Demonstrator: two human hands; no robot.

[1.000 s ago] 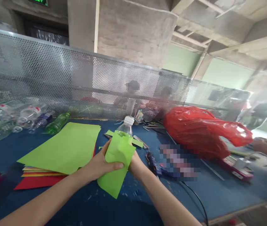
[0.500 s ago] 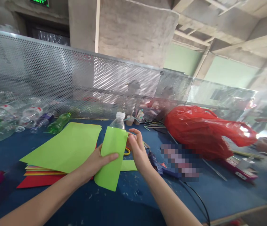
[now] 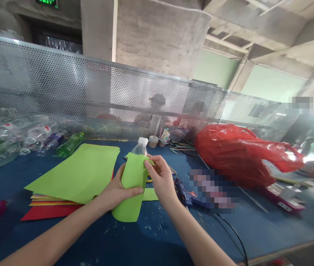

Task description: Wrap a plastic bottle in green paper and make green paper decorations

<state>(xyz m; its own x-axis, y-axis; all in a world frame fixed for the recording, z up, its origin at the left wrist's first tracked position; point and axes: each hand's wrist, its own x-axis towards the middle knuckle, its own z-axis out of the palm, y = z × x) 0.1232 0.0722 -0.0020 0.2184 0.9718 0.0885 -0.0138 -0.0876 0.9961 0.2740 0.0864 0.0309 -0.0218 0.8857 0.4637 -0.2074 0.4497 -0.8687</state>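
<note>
A piece of green paper (image 3: 130, 201) curves around the front of a clear plastic bottle (image 3: 140, 148) with a white cap. My left hand (image 3: 120, 188) is closed on the paper's left side, its thumb lying across the front. With thumb and fingers, my right hand (image 3: 161, 175) pinches the paper's upper right edge close to the bottle's shoulder. The lower part of the bottle is hidden behind the paper. Partly covered by my right hand, a green paper strip (image 3: 150, 194) lies on the table, and the yellow handle of a tool (image 3: 149, 178) shows behind the paper.
A stack of coloured paper (image 3: 76, 173) lies left, with several plastic bottles (image 3: 37, 138) beyond. To the right are a blue glue gun (image 3: 186, 195) with a black cord and a big red plastic bag (image 3: 234, 151). Cups with pens (image 3: 164, 136) stand before the perforated metal panel (image 3: 96, 92).
The green paper has gone from nearly flat to wrapped closer about the bottle. My right hand has closed onto its upper edge, and the bottle's cap sits slightly lower.
</note>
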